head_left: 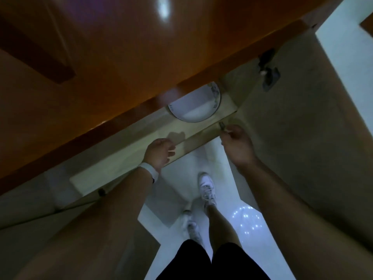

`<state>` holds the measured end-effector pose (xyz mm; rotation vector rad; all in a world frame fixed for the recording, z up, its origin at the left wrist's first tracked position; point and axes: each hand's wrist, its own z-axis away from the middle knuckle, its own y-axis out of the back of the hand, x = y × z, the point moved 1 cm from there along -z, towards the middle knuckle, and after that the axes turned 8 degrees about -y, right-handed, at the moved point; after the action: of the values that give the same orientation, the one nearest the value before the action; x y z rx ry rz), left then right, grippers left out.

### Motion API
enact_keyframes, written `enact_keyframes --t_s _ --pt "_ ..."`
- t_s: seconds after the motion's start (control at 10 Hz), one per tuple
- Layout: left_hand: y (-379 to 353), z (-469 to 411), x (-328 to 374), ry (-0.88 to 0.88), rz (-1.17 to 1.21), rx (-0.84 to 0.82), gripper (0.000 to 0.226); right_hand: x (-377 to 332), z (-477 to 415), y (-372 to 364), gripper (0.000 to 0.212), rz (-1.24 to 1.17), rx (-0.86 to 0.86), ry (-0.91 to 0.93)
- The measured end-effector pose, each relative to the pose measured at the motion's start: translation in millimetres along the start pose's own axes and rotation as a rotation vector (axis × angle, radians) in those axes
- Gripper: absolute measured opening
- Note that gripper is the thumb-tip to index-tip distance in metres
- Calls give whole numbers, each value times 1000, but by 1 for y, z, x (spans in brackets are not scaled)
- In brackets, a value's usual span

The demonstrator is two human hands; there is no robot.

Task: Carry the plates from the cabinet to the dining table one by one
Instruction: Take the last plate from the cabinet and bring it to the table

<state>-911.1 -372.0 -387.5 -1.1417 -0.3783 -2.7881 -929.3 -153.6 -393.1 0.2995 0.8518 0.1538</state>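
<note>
A white plate [193,106] with a blue pattern on its rim is sitting on the pale cabinet shelf [139,140], at its right end. Its far half is hiding under the glossy brown wooden top [121,57].

The left hand [159,152], which is wearing a white wristband [149,170], is resting at the shelf's near edge, left of the plate and apart from it. Its fingers are curling inward, but the blur makes it impossible to tell whether they are gripping the edge.

The right hand [237,143] is reaching in just near and right of the plate, its fingertips pinching a small dark handle [222,125] at the shelf's right corner.

The right cabinet door [302,118] is standing open to the right. Below, the person's white sneakers [205,188] are standing on a pale shiny floor [203,152].
</note>
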Motion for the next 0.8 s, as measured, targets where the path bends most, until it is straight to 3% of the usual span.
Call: enact_keyframes --t_s 0.1,0.2,0.3,0.4,0.5,0.6,0.8 --pt "-11 -30 -8 -5 6 -21 14 11 -33 -17 39 -155 -22 -79" --pt "-19 -61 -12 -34 -45 -37 28 18 -64 -31 31 -121 -83 -113" --pt "-29 -83 -10 -63 -45 -33 15 16 -95 -36 5 -124 -75 -54" --pt "-34 -100 -9 -93 -17 -19 2 17 -124 -47 11 -125 -79 -45" --pt "-35 -118 -4 -124 -43 -14 5 17 -142 -53 31 -207 -64 -76" --pt "-33 -133 6 -230 -11 -36 4 8 -151 -59 30 -355 -95 -117" --pt "-34 -153 20 -367 17 -116 20 -5 -164 -60 21 -340 -113 -16"
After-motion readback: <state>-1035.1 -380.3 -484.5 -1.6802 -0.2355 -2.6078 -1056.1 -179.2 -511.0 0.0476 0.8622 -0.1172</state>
